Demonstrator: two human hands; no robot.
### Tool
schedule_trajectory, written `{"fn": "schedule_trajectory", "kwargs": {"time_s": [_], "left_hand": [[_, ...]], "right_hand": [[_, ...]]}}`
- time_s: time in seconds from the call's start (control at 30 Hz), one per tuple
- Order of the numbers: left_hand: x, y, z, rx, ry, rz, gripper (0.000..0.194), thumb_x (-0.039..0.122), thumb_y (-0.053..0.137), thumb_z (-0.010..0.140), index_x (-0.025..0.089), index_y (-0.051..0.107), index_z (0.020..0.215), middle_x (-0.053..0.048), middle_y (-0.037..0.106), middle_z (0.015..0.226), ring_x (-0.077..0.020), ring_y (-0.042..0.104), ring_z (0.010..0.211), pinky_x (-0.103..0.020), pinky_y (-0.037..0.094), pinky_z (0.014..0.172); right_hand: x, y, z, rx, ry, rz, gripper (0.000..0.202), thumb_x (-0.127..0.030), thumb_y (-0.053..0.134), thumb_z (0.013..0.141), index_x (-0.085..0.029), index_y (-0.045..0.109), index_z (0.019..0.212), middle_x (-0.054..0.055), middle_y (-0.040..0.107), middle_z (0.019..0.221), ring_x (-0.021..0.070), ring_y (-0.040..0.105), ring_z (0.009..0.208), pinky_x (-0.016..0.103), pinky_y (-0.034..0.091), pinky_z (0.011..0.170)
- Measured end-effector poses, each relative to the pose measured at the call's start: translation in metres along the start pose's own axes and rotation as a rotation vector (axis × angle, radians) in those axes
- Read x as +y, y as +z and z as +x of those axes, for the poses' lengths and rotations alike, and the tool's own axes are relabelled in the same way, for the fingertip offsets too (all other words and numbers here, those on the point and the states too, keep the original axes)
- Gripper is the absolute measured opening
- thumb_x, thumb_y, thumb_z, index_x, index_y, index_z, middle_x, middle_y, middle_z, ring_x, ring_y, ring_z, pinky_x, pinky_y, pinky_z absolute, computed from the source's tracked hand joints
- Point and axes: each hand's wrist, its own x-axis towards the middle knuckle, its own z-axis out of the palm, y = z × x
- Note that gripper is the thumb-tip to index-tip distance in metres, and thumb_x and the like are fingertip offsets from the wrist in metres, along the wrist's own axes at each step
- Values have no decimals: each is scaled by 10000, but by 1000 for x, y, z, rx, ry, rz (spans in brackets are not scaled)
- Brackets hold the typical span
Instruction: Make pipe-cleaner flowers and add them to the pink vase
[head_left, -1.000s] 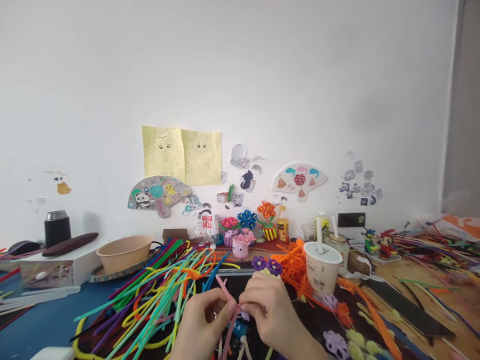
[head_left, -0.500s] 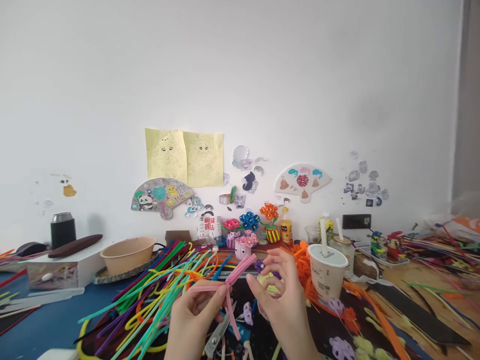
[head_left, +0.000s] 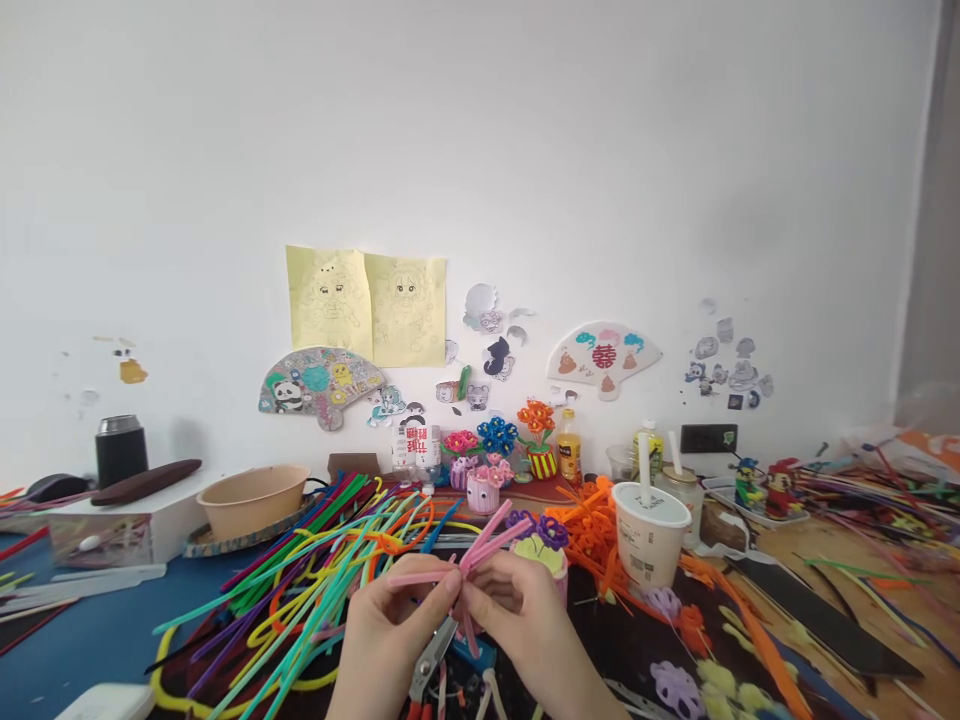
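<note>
Several pink pipe cleaners [head_left: 491, 538] cross one another at the centre, their fuzzy ends fanning up, left and down. My left hand [head_left: 409, 625] pinches them near the crossing. My right hand [head_left: 514, 610] is closed on the same bundle from the other side, its fingertips close to the left thumb. Below the hands lies a pair of scissors [head_left: 431, 660], partly covered. Just behind my right hand stands a pink pot with a pale yellow top [head_left: 541, 550] and purple pipe-cleaner flowers [head_left: 551, 530].
Loose coloured pipe cleaners [head_left: 330, 560] spread across the left. On the right stand a lidded paper cup [head_left: 651, 545] with a straw and an orange pipe-cleaner heap [head_left: 589, 525]. Small pipe-cleaner flower pots [head_left: 484, 490] line the back near the wall. A beige bowl [head_left: 255, 500] sits further left.
My right hand has come left and down from its spread pose beside the pink pipe cleaners and now grips them. The upper pink ends have fanned apart. The view has shifted slightly.
</note>
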Motion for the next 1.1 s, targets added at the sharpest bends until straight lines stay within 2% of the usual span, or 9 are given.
{"fn": "schedule_trajectory", "kwargs": {"time_s": [0.17,0.3,0.47,0.63,0.7,0.83,1.0,1.1], "left_hand": [[-7,-2,4,-92,-57,-23,313,435,811,570,166,754,720,-55,737,760,-187,656,666,-242,522,602],[-11,-2,4,-62,-27,-24,295,421,798,595,164,746,731,-44,725,729,-189,650,706,-241,506,650],[-10,-2,3,-59,8,37,277,426,781,610,172,747,716,-44,716,718,-203,642,708,-255,493,638],[-5,-1,1,-7,61,65,209,392,777,621,186,739,610,-20,691,632,-167,601,645,-228,460,616],[-5,0,0,17,21,43,220,396,782,613,181,739,609,-17,688,619,-165,590,629,-228,448,599],[-6,2,-2,-7,-68,-33,275,433,783,606,162,738,627,-22,687,602,-166,583,603,-233,437,580],[-1,5,-5,22,-50,-24,291,447,783,605,162,725,592,-1,646,556,-120,511,552,-210,402,554],[0,6,-6,6,-40,-35,294,453,774,618,164,726,591,15,605,519,-93,457,504,-200,378,518]], "right_hand": [[-3,-2,0,-50,-15,-16,342,-473,681,767,-140,734,824,35,629,683,143,532,603,244,438,571],[-5,-4,-2,-48,-19,-61,283,-426,706,762,-165,750,863,8,585,675,130,464,618,229,382,571],[-7,-5,-3,-86,-34,-108,289,-437,692,772,-166,748,853,-18,502,633,115,387,598,227,306,533],[0,-9,1,-82,27,-120,320,-442,709,746,-123,730,773,-19,514,596,89,411,540,208,311,499],[4,-11,3,-58,68,-88,352,-458,714,728,-108,707,762,-20,527,568,73,425,472,199,328,455],[9,-14,6,-53,124,48,414,-509,734,682,-106,649,714,-47,504,461,66,449,365,189,355,392],[14,-12,7,-24,145,228,423,-497,786,625,-97,659,674,-25,553,390,82,487,317,189,381,363],[14,-12,9,34,128,302,408,-479,815,597,-108,656,655,-6,588,389,100,521,317,189,387,353]]}}
